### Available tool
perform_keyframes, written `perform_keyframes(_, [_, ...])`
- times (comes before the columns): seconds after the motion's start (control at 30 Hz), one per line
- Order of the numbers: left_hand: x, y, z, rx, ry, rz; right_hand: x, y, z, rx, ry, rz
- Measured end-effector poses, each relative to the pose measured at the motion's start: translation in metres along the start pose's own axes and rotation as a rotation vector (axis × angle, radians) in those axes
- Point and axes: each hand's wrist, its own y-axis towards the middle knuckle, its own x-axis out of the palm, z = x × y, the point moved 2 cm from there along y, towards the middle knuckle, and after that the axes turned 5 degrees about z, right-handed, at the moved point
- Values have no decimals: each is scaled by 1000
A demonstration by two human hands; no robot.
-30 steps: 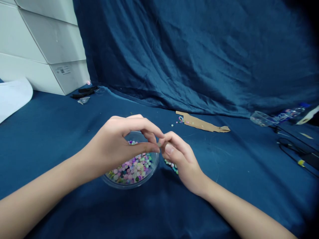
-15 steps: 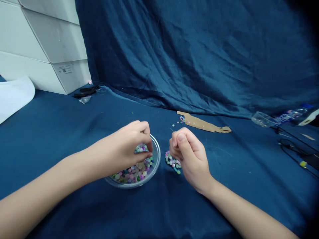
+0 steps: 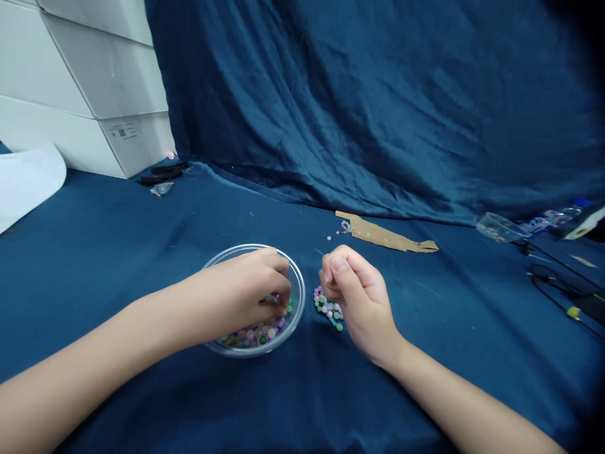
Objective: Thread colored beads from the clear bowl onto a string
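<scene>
My left hand [image 3: 258,284] reaches over the left rim of a clear round plastic bowl [image 3: 302,296]. Its thumb and fingers are closed together, their tips down among the mixed beads [image 3: 262,339], beside a green one; what they pinch is hidden. To the right of the bowl, my right hand [image 3: 357,290] is raised and closed in a fist with the thumb on top. A thin clear thread [image 3: 319,252] sticks out from its left side. Just beneath that fist is a bunch of purple, pink and green beads [image 3: 327,308], partly hidden by the hand.
Farther back lies a torn brown cardboard strip [image 3: 385,234] with small beads [image 3: 345,226] by its left end. White boxes [image 3: 70,82] stand at back left, near a small plastic bag [image 3: 161,188]. At right are a clear cup [image 3: 498,227], a bottle [image 3: 551,217] and cables [image 3: 558,290].
My left hand has dipped lower into the bowl, and its thumb and fingers have closed together. My right hand has barely moved, shifting slightly left.
</scene>
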Motion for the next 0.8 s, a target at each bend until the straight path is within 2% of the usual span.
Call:
perform_keyframes(0.4, [-22, -2, 2, -270, -492, 67, 1, -3, -2, -22, -8, -51])
perform_keyframes(0.67, [-17, 4, -3, -328, -1010, 149, 3, -6, -8, -74, 38, -147])
perform_keyframes(0.8, [-15, 2, -5, -312, -1008, 240, 4, -7, -10, -91, 53, -181])
